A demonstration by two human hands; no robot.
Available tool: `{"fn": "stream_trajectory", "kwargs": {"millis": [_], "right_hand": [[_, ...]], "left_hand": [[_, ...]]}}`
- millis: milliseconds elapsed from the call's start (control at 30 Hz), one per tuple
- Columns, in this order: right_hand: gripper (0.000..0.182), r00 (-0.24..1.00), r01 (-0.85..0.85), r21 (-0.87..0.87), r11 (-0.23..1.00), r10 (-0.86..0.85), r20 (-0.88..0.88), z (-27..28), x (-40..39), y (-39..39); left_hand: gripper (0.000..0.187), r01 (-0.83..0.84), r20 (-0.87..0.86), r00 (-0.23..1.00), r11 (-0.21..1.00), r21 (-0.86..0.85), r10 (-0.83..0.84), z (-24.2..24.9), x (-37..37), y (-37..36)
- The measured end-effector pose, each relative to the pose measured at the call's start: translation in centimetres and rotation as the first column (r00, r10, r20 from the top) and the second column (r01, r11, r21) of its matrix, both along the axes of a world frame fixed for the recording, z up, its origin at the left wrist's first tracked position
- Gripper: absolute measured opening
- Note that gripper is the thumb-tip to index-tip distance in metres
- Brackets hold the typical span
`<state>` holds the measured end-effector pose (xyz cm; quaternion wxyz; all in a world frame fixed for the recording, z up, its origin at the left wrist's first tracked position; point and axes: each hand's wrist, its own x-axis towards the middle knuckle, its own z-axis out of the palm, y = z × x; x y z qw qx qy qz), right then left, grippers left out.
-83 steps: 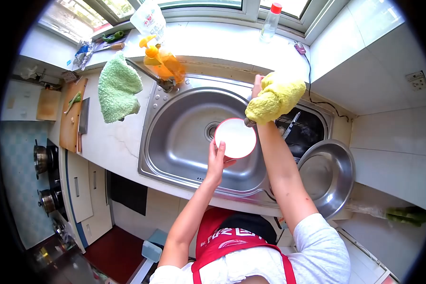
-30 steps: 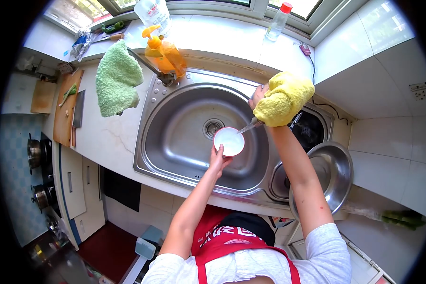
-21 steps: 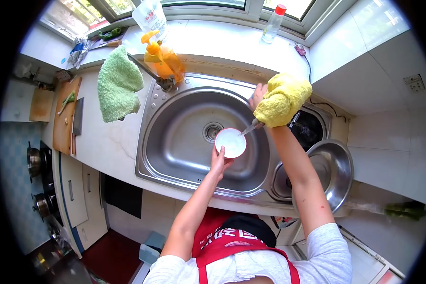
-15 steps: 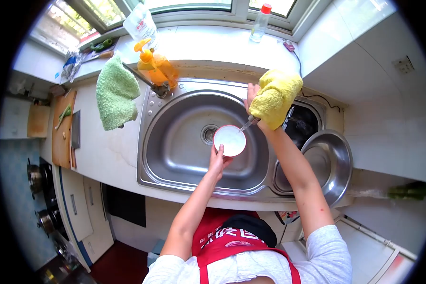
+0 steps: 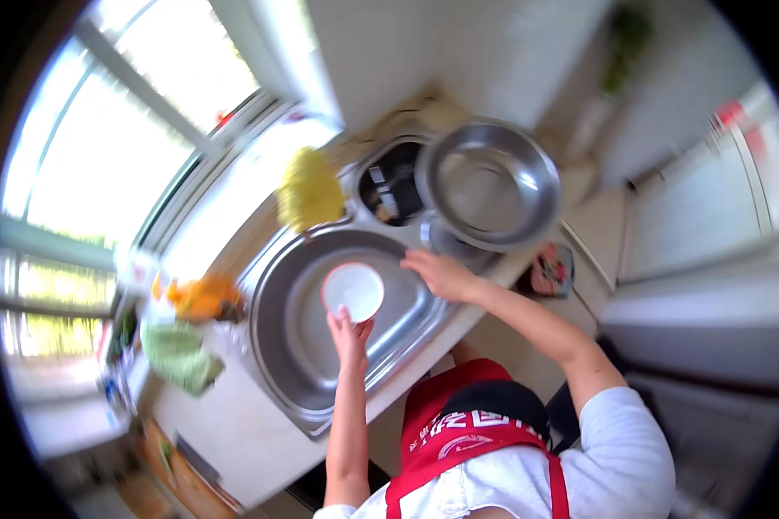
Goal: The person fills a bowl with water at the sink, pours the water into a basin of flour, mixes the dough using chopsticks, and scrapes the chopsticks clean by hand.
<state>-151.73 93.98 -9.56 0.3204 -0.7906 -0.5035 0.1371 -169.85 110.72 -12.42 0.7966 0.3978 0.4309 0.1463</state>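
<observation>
A white bowl with a red rim (image 5: 353, 291) is over the large sink basin (image 5: 299, 346), with my left hand (image 5: 350, 336) closed on its near edge. My right hand (image 5: 439, 274) is to the right of the bowl, apart from it, over the sink's right edge. Its fingers reach forward, blurred, with nothing seen in them. The yellow cloth (image 5: 310, 190) hangs at the back of the sink, clear of both hands. Behind my right hand a big steel basin (image 5: 489, 183) rests over the small sink side.
At the left are an orange pump bottle (image 5: 203, 298) and a green cloth (image 5: 179, 356). A knife (image 5: 197, 458) lies by the cutting board (image 5: 177, 480) at the lower left. Black items (image 5: 394, 182) sit in the small basin. Windows line the upper left.
The view has turned toward the right. My right hand has left the yellow cloth and come nearer to me. The water stream no longer shows. My left hand still holds the bowl.
</observation>
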Motion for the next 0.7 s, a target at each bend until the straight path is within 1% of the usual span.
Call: {"fn": "stream_trajectory", "kwargs": {"millis": [33,67,133,167,200,233,267,300,333,367,400,433,467,500,533,567,600,633,667,700], "right_hand": [[0.033,0.992,0.043,-0.09,0.995,-0.054,-0.116,1.3,-1.6,-4.0],[0.031,0.967,0.071,-0.172,0.983,-0.11,-0.228,2.3,-3.0,-8.0],[0.028,0.909,0.258,-0.223,0.94,-0.314,-0.273,4.1,-6.3,-15.9],[0.027,0.829,0.401,-0.217,0.89,-0.453,-0.328,3.2,-7.9,-20.0],[0.026,0.73,0.528,-0.216,0.822,-0.568,-0.38,1.3,-9.9,-24.2],[0.028,0.655,0.635,-0.219,0.741,-0.666,-0.357,-1.3,-12.5,-28.9],[0.028,0.584,0.713,-0.359,0.602,-0.793,-0.171,-1.8,-15.2,-32.7],[0.027,0.613,0.719,-0.541,0.437,-0.766,0.196,-2.2,-18.2,-36.2],[0.025,0.659,0.595,-0.736,0.322,-0.719,0.219,-3.1,-20.9,-40.0],[0.02,0.636,0.593,-0.761,0.264,-0.732,0.242,-5.0,-24.6,-43.5],[0.018,0.584,0.504,-0.832,0.234,-0.801,0.128,-5.1,-27.6,-46.0],[0.017,0.428,0.543,-0.826,0.155,-0.896,0.114,-6.2,-30.8,-48.3],[0.019,0.21,0.467,-0.871,0.149,-0.976,-0.055,-7.6,-33.7,-51.1],[0.022,0.047,0.507,-0.853,0.123,-0.992,-0.115,-10.9,-38.0,-54.2],[0.024,-0.211,0.467,-0.875,0.129,-0.945,-0.252,-14.8,-42.5,-57.4],[0.025,-0.417,0.442,-0.895,0.063,-0.869,-0.267,-14.3,-44.6,-58.8],[0.028,-0.365,0.423,-0.906,0.031,-0.909,-0.202,-13.6,-45.8,-60.2],[0.029,-0.251,0.373,-0.925,-0.073,-0.968,-0.025,-11.1,-45.6,-61.3],[0.029,-0.267,0.383,-0.915,-0.125,-0.963,0.02,-10.4,-45.9,-62.3],[0.028,-0.27,0.416,-0.891,-0.185,-0.96,0.073,-9.1,-44.9,-63.2]], "left_hand": [[0.052,0.084,-0.017,0.996,0.996,-0.005,-0.084,0.8,-0.7,-0.5],[0.055,0.11,-0.016,0.994,0.994,-0.005,-0.11,1.2,-1.2,-1.3],[0.061,0.181,-0.004,0.983,0.983,0.002,-0.181,3.0,-1.7,-3.6],[0.069,0.236,-0.033,0.971,0.972,0.015,-0.236,3.5,-1.6,-4.7],[0.068,0.309,-0.019,0.951,0.951,0.025,-0.308,4.6,-1.5,-6.2],[0.065,0.337,-0.017,0.941,0.941,0.013,-0.337,4.8,-1.3,-7.6],[0.06,0.41,-0.026,0.912,0.912,0.004,-0.41,5.6,-0.8,-9.2],[0.058,0.47,-0.012,0.883,0.883,0.006,-0.47,5.8,-0.5,-10.9],[0.056,0.525,0.001,0.851,0.851,0.006,-0.525,5.9,0.2,-12.7],[0.054,0.574,0.001,0.819,0.819,0.013,-0.574,6.4,1.0,-14.9],[0.051,0.618,-0.002,0.786,0.786,0.016,-0.618,7.1,1.9,-17.2],[0.05,0.641,0.015,0.768,0.768,0.016,-0.641,7.2,3.0,-19.7],[0.05,0.657,0.022,0.753,0.753,0.016,-0.658,7.2,3.9,-22.2],[0.05,0.697,0.041,0.716,0.717,0.012,-0.697,7.3,4.9,-24.7],[0.05,0.731,0.064,0.681,0.683,0.007,-0.729,7.1,5.9,-27.5],[0.05,0.764,0.078,0.643,0.645,0.013,-0.762,7.0,6.9,-30.1],[0.05,0.759,0.103,0.647,0.651,0.015,-0.756,5.8,7.8,-32.9],[0.05,0.78,0.106,0.622,0.626,0.008,-0.776,6.7,9.1,-36.2],[0.051,0.805,0.097,0.589,0.593,0.009,-0.802,7.4,10.0,-39.0],[0.049,0.798,0.101,0.6,0.603,0.003,-0.794,7.5,10.9,-41.9]]}}
